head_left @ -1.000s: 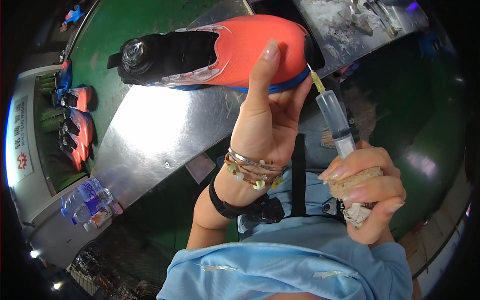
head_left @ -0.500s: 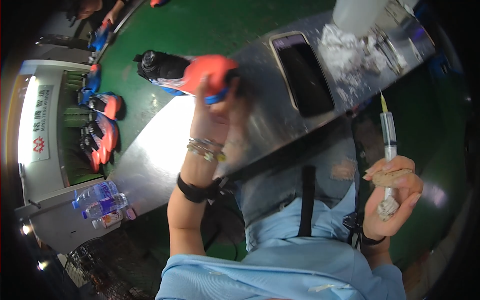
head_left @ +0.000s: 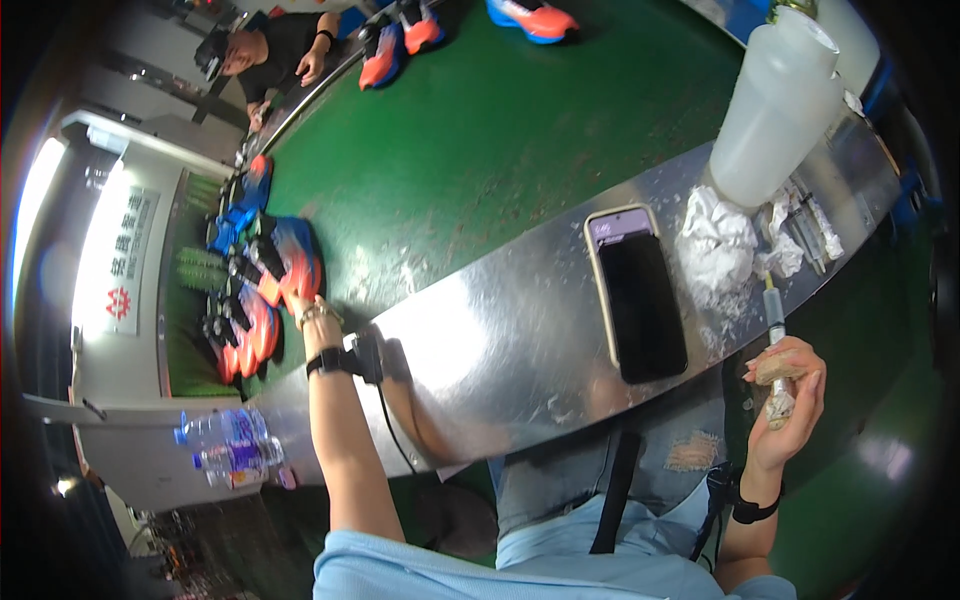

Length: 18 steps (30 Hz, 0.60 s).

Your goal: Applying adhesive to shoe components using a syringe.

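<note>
My left hand [head_left: 303, 302] reaches out to the left and grips the toe of an orange-and-blue sneaker [head_left: 299, 258] with a black upper; the fingers are partly hidden against the shoe. The sneaker is beside several similar sneakers [head_left: 262, 330] on the green conveyor belt. On the right, my right hand [head_left: 790, 395] is closed around a syringe [head_left: 774, 312], needle end pointing away from me, its clear barrel standing out beyond the fingers. A beige pad or wrapping sits around the syringe between my fingers.
On the metal ledge [head_left: 470, 360] lie a phone [head_left: 640, 310], crumpled white tissue [head_left: 715, 240] and a white plastic bottle [head_left: 775, 110]. Water bottles [head_left: 225, 430] are at the lower left. More sneakers [head_left: 530, 18] rest on the far belt [head_left: 480, 120]. A co-worker [head_left: 290, 50] is across it.
My left hand has carried the sneaker from above the ledge leftward to the other shoes on the belt. The view has shifted, bringing the co-worker and far sneakers into sight. My right hand still holds the syringe.
</note>
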Each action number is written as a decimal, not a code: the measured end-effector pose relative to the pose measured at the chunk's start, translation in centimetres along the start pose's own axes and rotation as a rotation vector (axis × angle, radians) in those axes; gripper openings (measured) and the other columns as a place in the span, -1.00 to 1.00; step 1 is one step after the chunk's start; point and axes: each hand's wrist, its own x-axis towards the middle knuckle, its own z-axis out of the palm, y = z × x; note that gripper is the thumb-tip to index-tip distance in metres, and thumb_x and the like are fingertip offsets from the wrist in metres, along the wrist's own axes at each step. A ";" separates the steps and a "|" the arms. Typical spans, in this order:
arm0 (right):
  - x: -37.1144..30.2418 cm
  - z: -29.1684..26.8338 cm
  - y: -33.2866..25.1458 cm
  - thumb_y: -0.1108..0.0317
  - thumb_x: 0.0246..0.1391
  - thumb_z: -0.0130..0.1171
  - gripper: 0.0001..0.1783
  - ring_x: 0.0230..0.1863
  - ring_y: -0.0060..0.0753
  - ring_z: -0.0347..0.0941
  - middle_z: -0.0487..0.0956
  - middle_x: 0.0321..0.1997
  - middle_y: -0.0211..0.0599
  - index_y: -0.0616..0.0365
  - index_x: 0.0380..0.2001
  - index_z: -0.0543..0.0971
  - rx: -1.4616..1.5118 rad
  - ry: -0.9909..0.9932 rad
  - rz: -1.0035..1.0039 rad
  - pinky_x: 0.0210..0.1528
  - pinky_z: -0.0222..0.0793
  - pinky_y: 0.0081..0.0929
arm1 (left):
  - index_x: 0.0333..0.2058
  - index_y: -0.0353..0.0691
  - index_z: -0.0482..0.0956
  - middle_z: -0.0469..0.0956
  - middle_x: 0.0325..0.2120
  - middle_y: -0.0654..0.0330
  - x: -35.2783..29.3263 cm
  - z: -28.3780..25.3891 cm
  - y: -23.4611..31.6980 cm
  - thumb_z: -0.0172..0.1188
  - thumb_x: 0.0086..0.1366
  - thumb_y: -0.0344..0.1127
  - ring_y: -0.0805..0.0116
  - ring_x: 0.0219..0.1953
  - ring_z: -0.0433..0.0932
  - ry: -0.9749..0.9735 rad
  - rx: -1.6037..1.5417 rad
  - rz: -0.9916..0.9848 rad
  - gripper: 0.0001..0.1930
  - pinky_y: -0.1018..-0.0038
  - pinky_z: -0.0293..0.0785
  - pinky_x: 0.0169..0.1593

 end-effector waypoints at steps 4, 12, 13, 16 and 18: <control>2.0 -0.2 1.8 0.25 0.19 -0.35 -0.69 -0.47 -0.28 0.38 0.35 -0.35 0.00 0.27 -0.38 0.31 0.093 -0.035 -0.003 -0.41 0.40 -0.42 | -0.02 -0.64 0.21 0.34 -0.01 -0.15 -4.1 9.3 0.4 -0.22 0.28 -0.13 0.21 -0.09 0.47 -0.563 -0.587 -0.362 -0.45 0.58 0.47 -0.05; 2.0 -3.4 2.2 0.19 0.16 -0.23 -0.64 -0.56 -0.26 0.42 0.42 -0.48 -0.02 0.27 -0.48 0.41 0.182 -0.095 0.176 -0.49 0.42 -0.38 | 0.08 -0.66 -0.09 0.22 0.04 -0.28 -22.1 39.6 -2.0 -0.26 0.32 0.01 -0.04 0.08 0.29 -0.988 -0.348 -0.653 -0.30 0.26 0.33 0.12; 2.0 -3.8 2.0 0.18 0.15 -0.20 -0.63 -0.56 -0.26 0.43 0.44 -0.48 -0.02 0.26 -0.51 0.43 0.156 -0.090 0.195 -0.49 0.42 -0.39 | 0.10 -0.63 -0.12 0.22 0.04 -0.29 -23.3 42.8 -2.9 -0.22 0.30 0.07 -0.05 0.09 0.28 -0.980 -0.315 -0.683 -0.24 0.24 0.33 0.11; 2.1 -5.1 1.6 0.14 0.12 -0.14 -0.59 -0.56 -0.28 0.43 0.50 -0.51 -0.03 0.25 -0.54 0.50 0.132 -0.068 0.250 -0.52 0.34 -0.44 | 0.10 -0.53 -0.05 0.26 0.00 -0.28 -26.4 51.4 -5.8 -0.15 0.18 0.26 -0.10 -0.02 0.38 -0.958 -0.291 -0.700 -0.13 0.14 0.37 0.05; 2.8 -4.6 1.4 0.14 0.11 -0.13 -0.59 -0.56 -0.28 0.43 0.50 -0.51 -0.03 0.26 -0.55 0.51 0.181 -0.069 0.279 -0.52 0.32 -0.44 | 0.05 -0.34 0.10 0.33 -0.08 -0.08 -22.8 56.0 -6.3 0.06 -0.03 0.37 0.05 -0.29 0.52 -0.912 -0.284 -0.446 -0.07 0.33 0.55 -0.32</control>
